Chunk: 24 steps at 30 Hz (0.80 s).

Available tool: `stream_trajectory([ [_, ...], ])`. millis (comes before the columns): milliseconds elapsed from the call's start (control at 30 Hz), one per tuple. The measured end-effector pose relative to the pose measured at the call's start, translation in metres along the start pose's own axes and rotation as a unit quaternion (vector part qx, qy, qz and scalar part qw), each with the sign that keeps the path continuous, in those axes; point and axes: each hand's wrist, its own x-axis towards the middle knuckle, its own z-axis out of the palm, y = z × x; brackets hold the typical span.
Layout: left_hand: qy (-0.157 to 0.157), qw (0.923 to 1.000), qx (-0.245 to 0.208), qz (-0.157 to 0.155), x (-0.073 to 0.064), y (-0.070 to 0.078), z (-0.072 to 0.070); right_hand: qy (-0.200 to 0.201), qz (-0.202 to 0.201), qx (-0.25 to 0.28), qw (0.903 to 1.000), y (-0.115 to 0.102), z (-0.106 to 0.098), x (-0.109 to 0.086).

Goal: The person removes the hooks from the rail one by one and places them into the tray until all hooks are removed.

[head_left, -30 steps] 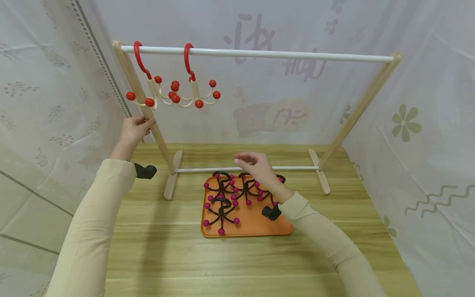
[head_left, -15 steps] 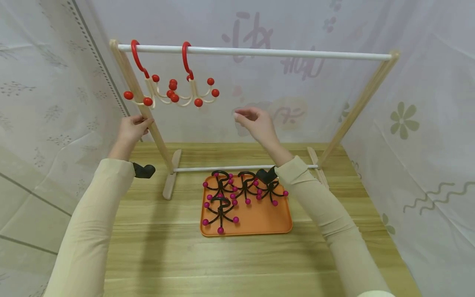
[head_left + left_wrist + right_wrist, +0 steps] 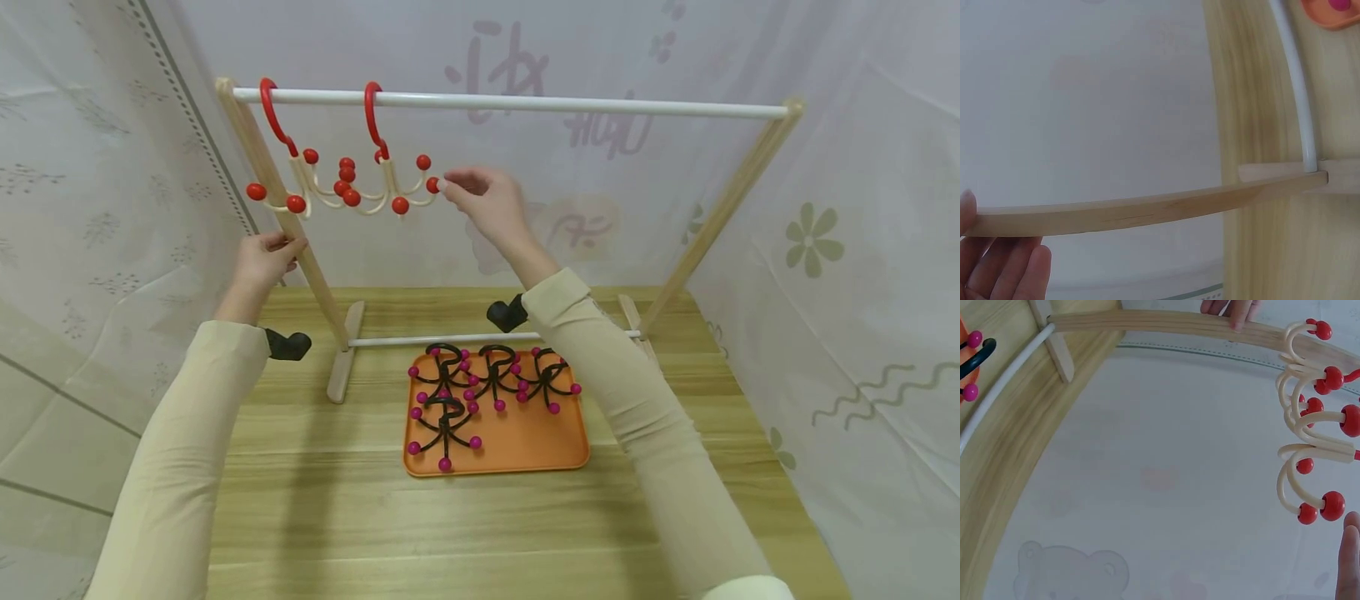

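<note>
Two multi-arm hook hangers, red-hooked with cream arms and red balls, hang from the white rod: a left hanger and a right hanger. My left hand grips the rack's left wooden post, thumb on one side and fingers on the other. My right hand has its fingertips beside the right hanger's outermost red ball. A small gap shows there in the right wrist view, between ball and fingertips. Nothing is visibly held by that hand.
On the wooden table, under the rack, an orange tray carries several black hangers with magenta balls. A white lower bar joins the rack's feet behind the tray. The right wooden post leans outward. Printed curtains enclose the space.
My right hand has risen from above the tray, then moved left to the right hanger's outer ball. My left hand keeps its grip on the post.
</note>
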Motion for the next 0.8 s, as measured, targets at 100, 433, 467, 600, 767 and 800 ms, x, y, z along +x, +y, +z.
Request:
stream_trajectory([
  [100, 0.000, 1.0000, 0.003, 0.003, 0.001, -0.001, 0.000, 0.001, -0.002, -0.009, 1.0000, -0.006, 0.006, 0.006],
  [433, 0.002, 1.0000, 0.005, 0.004, 0.000, 0.000, -0.001, -0.004, -0.004, -0.002, 1.0000, -0.037, 0.028, 0.019],
  [467, 0.003, 1.0000, 0.003, 0.002, 0.000, 0.001, -0.001, -0.008, -0.004, 0.002, 1.0000, -0.040, 0.030, 0.019],
  [600, 0.003, 1.0000, 0.002, -0.001, -0.001, 0.002, 0.000, -0.018, 0.001, 0.010, 0.9998, -0.049, 0.038, 0.019],
  [767, 0.004, 1.0000, 0.003, 0.001, -0.001, 0.001, 0.000, -0.023, 0.009, 0.011, 0.9996, -0.056, 0.043, 0.020],
  [800, 0.005, 1.0000, 0.004, 0.003, -0.001, 0.001, 0.000, -0.023, 0.010, 0.011, 0.9996, -0.057, 0.044, 0.021],
])
